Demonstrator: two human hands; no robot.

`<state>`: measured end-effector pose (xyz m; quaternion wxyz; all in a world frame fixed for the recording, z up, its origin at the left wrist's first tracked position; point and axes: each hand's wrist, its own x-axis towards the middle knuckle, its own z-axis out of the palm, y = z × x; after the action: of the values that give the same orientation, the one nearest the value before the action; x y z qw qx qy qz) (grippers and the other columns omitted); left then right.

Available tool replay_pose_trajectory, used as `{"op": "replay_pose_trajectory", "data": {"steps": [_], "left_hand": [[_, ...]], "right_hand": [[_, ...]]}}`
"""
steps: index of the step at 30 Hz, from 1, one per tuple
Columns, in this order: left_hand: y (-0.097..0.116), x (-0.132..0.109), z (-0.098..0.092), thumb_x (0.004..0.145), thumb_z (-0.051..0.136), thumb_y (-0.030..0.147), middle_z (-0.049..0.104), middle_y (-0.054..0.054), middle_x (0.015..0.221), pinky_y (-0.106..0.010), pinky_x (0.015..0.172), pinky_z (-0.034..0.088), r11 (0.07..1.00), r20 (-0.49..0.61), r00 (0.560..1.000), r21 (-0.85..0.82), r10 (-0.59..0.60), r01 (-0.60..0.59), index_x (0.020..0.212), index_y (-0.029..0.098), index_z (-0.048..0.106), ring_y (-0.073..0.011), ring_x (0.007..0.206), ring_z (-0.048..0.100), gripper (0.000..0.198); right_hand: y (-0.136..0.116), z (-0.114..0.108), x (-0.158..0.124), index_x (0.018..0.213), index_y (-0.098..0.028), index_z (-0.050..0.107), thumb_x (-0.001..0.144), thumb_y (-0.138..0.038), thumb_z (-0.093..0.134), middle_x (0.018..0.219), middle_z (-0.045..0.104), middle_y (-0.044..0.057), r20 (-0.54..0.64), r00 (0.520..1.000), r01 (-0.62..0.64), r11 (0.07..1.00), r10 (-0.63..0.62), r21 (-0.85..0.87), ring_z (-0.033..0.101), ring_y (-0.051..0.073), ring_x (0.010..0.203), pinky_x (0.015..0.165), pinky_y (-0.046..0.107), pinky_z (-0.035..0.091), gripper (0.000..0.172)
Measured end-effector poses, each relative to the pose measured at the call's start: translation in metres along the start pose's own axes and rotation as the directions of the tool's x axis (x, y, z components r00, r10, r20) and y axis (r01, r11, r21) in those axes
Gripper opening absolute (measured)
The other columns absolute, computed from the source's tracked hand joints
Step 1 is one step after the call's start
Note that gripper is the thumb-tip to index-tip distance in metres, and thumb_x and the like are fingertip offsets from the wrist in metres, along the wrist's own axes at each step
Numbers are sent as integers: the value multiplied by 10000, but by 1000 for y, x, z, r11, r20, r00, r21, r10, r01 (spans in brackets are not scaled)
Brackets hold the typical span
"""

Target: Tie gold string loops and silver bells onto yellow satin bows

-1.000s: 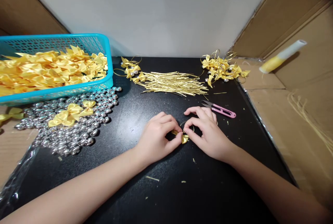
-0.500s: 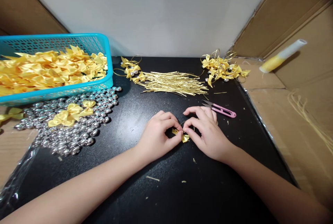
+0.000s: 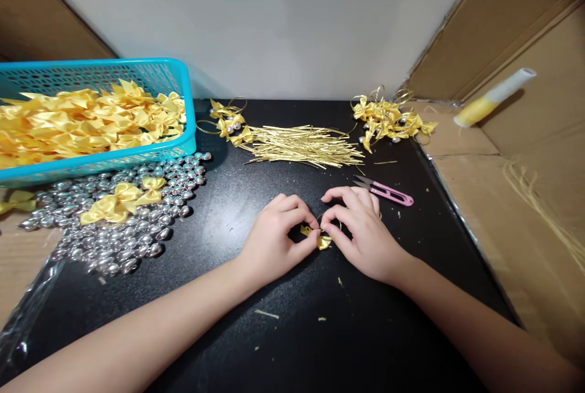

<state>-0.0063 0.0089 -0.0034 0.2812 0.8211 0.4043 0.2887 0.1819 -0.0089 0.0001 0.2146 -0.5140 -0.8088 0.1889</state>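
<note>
Near the middle of the black tabletop, my left hand (image 3: pixel 281 231) pinches gold cord between thumb and forefinger, just above a small yellow ribbon bow (image 3: pixel 324 242). My right hand (image 3: pixel 363 231) faces it with thumb and forefinger closed on the same thin gold cord (image 3: pixel 340 226), which curves in a loop over the bow. The fingertips nearly meet and partly hide the bow and the cord ends. Just beyond my right hand lie pink thread snips (image 3: pixel 390 192), blades pointing left.
A blue basket (image 3: pixel 191 106) full of yellow bows (image 3: pixel 91 119) stands back left. Silver beads (image 3: pixel 132 237) spread before it, with several bows on top. Cut gold cords (image 3: pixel 306 146) lie at the back between two heaps of beaded bows (image 3: pixel 388 119). Cardboard (image 3: pixel 525 137) borders the right.
</note>
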Motion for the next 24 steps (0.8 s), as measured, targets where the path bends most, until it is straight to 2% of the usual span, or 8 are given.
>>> {"op": "replay_pose_trajectory", "data": {"steps": [13, 24], "left_hand": [[1, -1, 0, 795, 617, 192, 661, -43, 817, -321, 708, 444, 1000, 10, 1000, 26, 4, -4, 759, 184, 711, -172, 755, 559, 101], [0, 1, 0, 751, 655, 175, 670, -33, 823, -329, 736, 440, 1000, 17, 999, -2, -29, 29, 729, 183, 706, -173, 771, 573, 56]], "right_hand": [[0, 0, -1, 831, -235, 596, 903, -225, 528, 1172, 572, 53, 2, 1000, -5, 1000, 5, -4, 452, 255, 1120, 935, 456, 334, 100], [-1, 0, -2, 822, -233, 601, 900, -225, 532, 1169, 575, 49, 9, 1000, -10, 1000, 10, -8, 454, 251, 1117, 927, 442, 338, 105]]}}
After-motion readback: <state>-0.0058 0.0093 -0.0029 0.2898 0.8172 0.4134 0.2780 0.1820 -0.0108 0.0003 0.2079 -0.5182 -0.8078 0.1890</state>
